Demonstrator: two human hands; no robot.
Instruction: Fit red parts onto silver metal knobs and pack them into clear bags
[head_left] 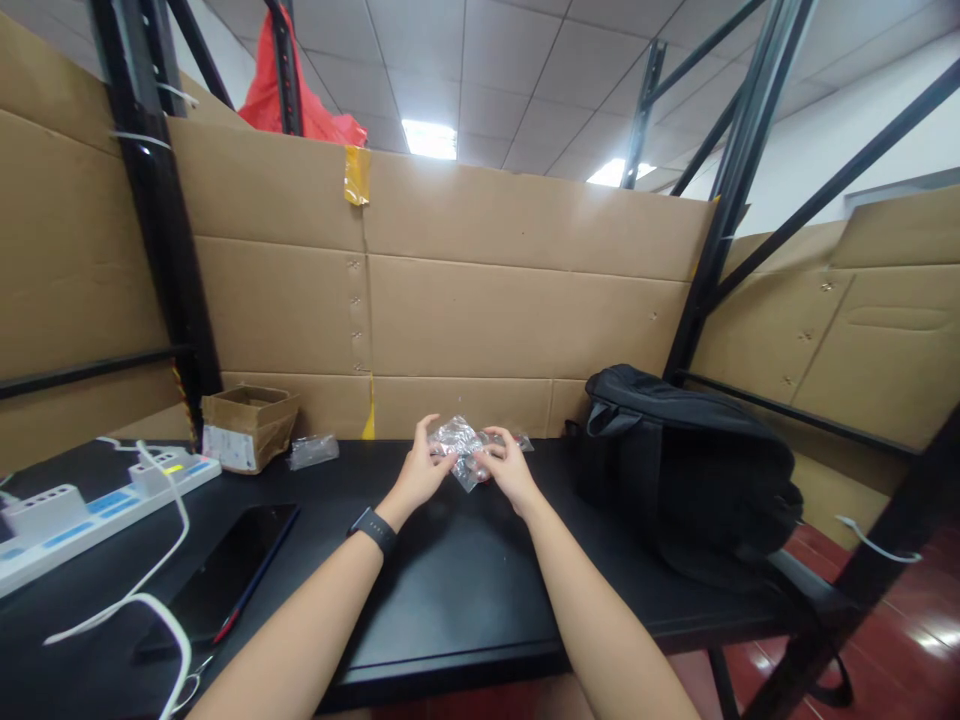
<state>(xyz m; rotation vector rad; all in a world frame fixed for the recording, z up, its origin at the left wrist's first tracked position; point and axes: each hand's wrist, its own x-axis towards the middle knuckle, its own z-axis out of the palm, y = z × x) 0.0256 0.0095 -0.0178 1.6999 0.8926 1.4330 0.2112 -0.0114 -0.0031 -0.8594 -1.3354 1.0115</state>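
Note:
Both hands hold a crinkled clear plastic bag (pixel 460 440) between them, a little above the far part of the black table (pixel 450 580). My left hand (pixel 426 468), with a dark watch on its wrist, pinches the bag's left side between thumb and fingers. On the right side, my right hand (pixel 512 470) grips it with thumb and fingers. Something small and reddish shows by the right fingers, too small to make out. Behind the right hand, another bit of clear plastic (pixel 520 441) lies near the cardboard wall.
An open cardboard box (pixel 251 425) and a clear packet (pixel 313 451) sit at the back left. A white power strip (pixel 112 510), white cables, a dark tablet (pixel 232 570) and scissors (pixel 191 688) lie left. A black backpack (pixel 682 470) stands right.

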